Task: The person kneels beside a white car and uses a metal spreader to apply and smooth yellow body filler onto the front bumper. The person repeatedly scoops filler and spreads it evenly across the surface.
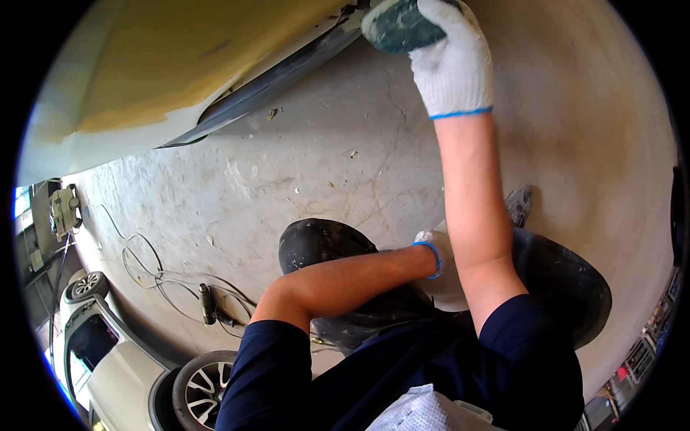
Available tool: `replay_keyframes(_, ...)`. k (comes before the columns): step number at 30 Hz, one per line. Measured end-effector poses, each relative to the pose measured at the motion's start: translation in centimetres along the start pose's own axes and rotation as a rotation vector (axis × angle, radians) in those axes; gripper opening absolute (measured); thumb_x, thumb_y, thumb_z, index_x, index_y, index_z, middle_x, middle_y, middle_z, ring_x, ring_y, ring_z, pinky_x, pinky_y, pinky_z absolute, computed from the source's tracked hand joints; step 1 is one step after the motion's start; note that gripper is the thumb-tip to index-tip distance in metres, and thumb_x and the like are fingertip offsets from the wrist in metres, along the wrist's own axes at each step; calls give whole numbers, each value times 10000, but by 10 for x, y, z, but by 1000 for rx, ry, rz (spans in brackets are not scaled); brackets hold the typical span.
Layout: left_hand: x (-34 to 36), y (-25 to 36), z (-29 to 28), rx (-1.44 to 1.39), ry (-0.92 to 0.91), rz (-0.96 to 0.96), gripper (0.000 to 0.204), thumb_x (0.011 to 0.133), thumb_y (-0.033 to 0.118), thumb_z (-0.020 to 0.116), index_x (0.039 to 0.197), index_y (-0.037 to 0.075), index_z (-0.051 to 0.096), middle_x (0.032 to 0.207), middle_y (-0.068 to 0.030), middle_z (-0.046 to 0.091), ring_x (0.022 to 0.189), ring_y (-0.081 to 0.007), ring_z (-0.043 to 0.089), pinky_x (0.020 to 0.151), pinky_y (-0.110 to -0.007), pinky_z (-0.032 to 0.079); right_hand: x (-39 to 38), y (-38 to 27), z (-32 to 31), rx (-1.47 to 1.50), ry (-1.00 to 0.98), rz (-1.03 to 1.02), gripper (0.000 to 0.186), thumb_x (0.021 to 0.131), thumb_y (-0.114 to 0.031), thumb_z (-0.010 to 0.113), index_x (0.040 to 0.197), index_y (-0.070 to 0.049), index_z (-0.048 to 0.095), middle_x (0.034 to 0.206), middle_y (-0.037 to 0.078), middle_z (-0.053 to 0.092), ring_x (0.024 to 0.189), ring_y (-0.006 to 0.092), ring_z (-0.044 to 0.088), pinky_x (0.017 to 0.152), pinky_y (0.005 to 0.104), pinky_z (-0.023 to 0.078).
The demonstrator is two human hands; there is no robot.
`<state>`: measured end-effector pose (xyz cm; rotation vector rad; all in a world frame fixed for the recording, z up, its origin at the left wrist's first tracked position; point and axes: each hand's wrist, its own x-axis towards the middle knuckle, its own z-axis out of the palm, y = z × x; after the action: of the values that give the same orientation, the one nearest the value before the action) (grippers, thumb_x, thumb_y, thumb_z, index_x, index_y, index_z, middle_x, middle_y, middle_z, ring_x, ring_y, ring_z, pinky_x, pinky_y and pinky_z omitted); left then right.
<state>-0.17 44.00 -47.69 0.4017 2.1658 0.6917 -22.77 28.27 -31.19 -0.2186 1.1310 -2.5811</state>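
At the top of the view my right hand [460, 68], in a white knit glove with a blue cuff, grips a dark green sanding pad [404, 27] with a rounded edge and pale dust smears. The pad is beside the lower end of a car body panel [165, 65], which carries wide yellowish filler patches over a pale surface. My left hand [435, 248], gloved the same way, lies low between my knees. Its fingers are hidden behind my right forearm, so whether it holds anything does not show.
Grey concrete floor [316, 165] with small debris runs beneath me. A dark trim strip [287, 75] edges the panel. Cables [154, 269] and a dark handheld tool [207, 304] lie at left. Behind them stands a pale car [126, 381] with its wheel [205, 391].
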Motion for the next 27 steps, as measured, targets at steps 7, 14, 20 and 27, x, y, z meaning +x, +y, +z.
replay_keyframes(7,15,11,8,-111,98,50,419,958,294,642,1351,157,696,1418,-120,653,1290,-273,638,1015,-438,534,-72,52,49,-484,-185,-582,216,897,-40,808,1078,-21,692,985,41,691,841,106,669,744,263,567)
replay_keyframes(14,18,22,3,-173,149,65,409,957,297,642,1336,152,697,1398,-127,657,1274,-279,642,1008,-441,535,-73,80,71,-557,-98,-818,220,874,0,773,1067,-19,670,968,92,618,860,223,611,794,346,522)
replay_keyframes(20,14,17,7,-173,151,59,401,956,299,642,1323,149,698,1380,-132,661,1261,-285,646,1002,-444,537,-85,103,78,-702,-159,-945,260,824,18,727,1057,-32,623,985,123,572,913,326,543,842,444,469)
replay_keyframes(27,10,16,9,-170,150,62,391,955,301,643,1309,144,700,1359,-138,665,1245,-291,650,995,-447,538,-98,114,88,-726,-251,-983,329,801,16,726,1104,-31,605,1017,149,576,934,339,556,808,447,475)
